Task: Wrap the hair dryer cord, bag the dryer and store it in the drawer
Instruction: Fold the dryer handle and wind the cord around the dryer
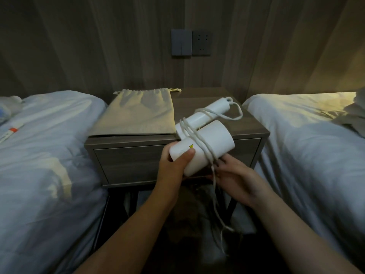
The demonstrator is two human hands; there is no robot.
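A white hair dryer [214, 138] is held in front of the nightstand, its handle pointing up and away. My left hand [174, 163] grips the near end of its barrel. A white cord [197, 133] loops around the barrel and handle; the loose end hangs down toward the floor. My right hand [235, 173] pinches the cord just under the barrel. A beige drawstring bag [136, 113] lies flat on the left half of the nightstand top. The drawer [128, 163] in the nightstand front is closed.
The wooden nightstand [254, 125] stands between two beds, one at the left [43, 155] and one at the right [308, 145]. A switch and socket panel [190, 42] is on the wall above. A small white tube [11, 131] lies on the left bed.
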